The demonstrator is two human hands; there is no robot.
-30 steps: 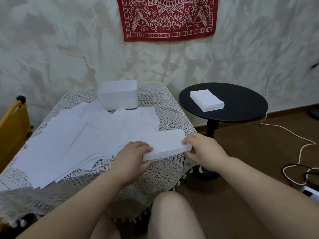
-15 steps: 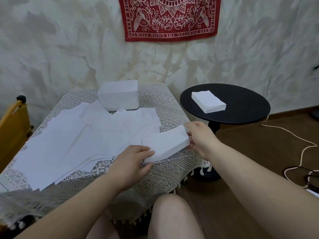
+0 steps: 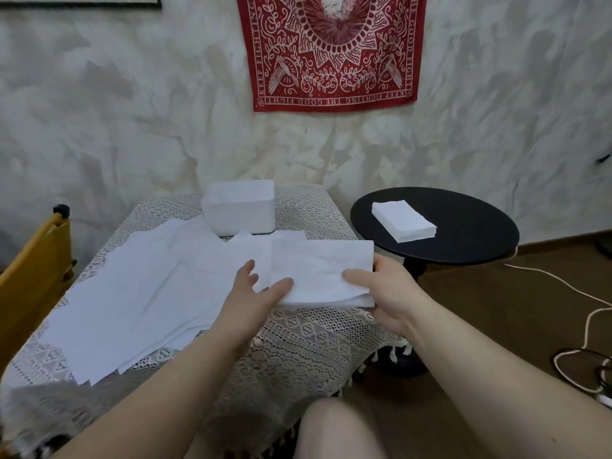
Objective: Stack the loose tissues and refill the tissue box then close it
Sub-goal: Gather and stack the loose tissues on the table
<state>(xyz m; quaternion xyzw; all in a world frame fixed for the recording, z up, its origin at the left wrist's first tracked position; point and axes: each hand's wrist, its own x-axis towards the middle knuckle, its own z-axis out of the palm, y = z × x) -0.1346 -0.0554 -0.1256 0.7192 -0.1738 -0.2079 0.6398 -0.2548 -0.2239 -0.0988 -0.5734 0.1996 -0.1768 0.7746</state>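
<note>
Clearly, the weak point we see is how little holds the thin bundle of folded white tissues (image 3: 323, 276): it is soft, stacked only loosely, and carried mostly from one end, so we judge that a quick move could let the far end sag and the lower sheets slide out or fan apart.

Going left to right: the spread of loose white tissue sheets (image 3: 132, 293) covers the left and middle of the lace-covered desk (image 3: 298, 346), overlapping and crooked. We think any brush of a forearm across it could drag sheets toward the desk's edge. Behind it, touching the far sheets, stands the white rectangular tissue box (image 3: 239, 207); we cannot tell whether its top is open.

Our left hand (image 3: 255, 293) is spread fairly wide, fingers straight and relaxed, the thumb lying along the bundle's near left corner; it touches rather than grips. The bundle sits just above the desk's right front part. Our right hand (image 3: 385, 293) holds the bundle's right end, thumb on top and fingers curled beneath it.

Further right, well apart, 1 neat pile of white tissues (image 3: 404, 220) rests on the round black side table (image 3: 463, 226). A white cable (image 3: 583, 326) trails on the floor.
</note>
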